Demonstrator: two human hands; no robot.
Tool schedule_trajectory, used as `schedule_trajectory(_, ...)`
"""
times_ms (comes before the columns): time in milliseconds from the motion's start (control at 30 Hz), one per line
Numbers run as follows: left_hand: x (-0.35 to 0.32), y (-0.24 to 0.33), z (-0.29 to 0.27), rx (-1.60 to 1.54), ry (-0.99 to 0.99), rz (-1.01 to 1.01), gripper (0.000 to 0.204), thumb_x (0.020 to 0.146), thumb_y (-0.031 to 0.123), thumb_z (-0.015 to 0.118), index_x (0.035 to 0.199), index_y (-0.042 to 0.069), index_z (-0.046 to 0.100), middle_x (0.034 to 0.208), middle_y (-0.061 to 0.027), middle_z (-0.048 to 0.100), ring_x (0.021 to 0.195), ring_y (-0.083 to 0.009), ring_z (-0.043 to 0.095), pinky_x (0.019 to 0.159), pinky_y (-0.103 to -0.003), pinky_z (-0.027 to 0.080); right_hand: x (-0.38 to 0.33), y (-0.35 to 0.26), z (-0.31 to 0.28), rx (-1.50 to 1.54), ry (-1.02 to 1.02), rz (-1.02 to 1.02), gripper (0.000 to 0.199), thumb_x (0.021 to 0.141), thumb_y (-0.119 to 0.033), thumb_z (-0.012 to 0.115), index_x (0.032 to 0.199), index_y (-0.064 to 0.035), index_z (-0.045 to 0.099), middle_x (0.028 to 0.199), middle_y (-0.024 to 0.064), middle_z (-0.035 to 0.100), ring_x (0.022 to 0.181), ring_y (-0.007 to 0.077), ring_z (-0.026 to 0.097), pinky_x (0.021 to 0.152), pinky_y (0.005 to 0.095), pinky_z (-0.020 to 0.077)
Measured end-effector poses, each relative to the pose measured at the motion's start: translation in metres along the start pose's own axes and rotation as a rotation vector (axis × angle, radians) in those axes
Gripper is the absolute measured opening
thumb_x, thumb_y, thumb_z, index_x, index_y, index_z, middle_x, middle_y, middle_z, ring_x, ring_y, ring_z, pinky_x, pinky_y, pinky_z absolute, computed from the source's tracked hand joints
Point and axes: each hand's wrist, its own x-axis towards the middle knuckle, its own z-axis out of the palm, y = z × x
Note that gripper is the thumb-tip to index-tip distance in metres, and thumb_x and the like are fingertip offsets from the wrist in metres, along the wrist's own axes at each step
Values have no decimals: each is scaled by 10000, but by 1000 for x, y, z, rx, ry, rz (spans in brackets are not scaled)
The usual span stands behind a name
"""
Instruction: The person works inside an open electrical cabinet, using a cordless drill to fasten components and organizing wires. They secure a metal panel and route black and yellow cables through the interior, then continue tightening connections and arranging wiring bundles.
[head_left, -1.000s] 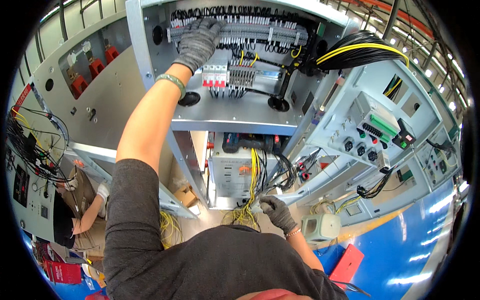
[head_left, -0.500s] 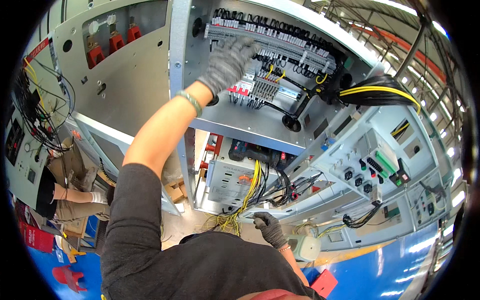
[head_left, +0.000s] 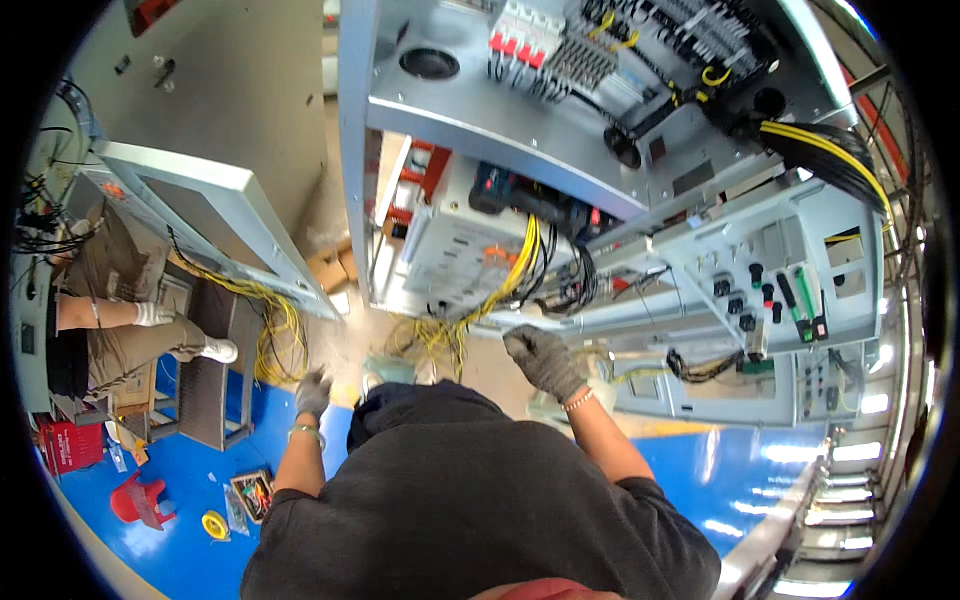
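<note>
My left hand (head_left: 314, 393), in a grey glove, hangs low beside my body with its fingers loosely apart and nothing visible in them. Its nearest neighbour is a heap of yellow wires (head_left: 278, 340) on the floor. My right hand (head_left: 543, 362), gloved too, is held in front of my body with the fingers curled closed; whatever may be in them is hidden. Ahead stands an open metal electrical cabinet (head_left: 460, 130) with red-switched breakers (head_left: 516, 48) and terminal rows inside. A black and blue power tool (head_left: 500, 190) lies in the lower bay, above a bundle of yellow wires (head_left: 522, 265).
An open cabinet door (head_left: 215, 215) stands at left. Beyond it, another person's gloved hand (head_left: 152, 314) rests near their knee. A red stool (head_left: 140, 500), a yellow tape roll (head_left: 214, 525) and a tool box (head_left: 253, 495) are on the blue floor. An instrument door (head_left: 780, 270) hangs open at right.
My left hand has come down from the terminal rows to beside my body. My right hand stays curled in front of me. The view has tilted downward.
</note>
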Motion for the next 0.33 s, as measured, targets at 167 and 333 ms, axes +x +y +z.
schedule_trajectory(167, -158, -186, 39, 922, -933, -143, 367, 966, 274, 507, 1285, 127, 610, 1325, -154, 585, 1242, -325, 539, 1042, -450, 439, 3, 6, 16, -137, -97, -80, 240, 921, -310, 638, 1017, -103, 709, 931, 106, 718, 873, 310, 684, 781, 385, 530)
schedule_trajectory(333, -137, -165, 74, 1070, -759, -116, 357, 990, 294, 496, 1314, 193, 607, 1332, -74, 608, 1276, -284, 536, 989, -418, 471, 1, 18, 34, -197, -246, -46, 242, 922, -279, 622, 1029, -72, 684, 1021, 149, 689, 933, 361, 657, 821, 418, 526)
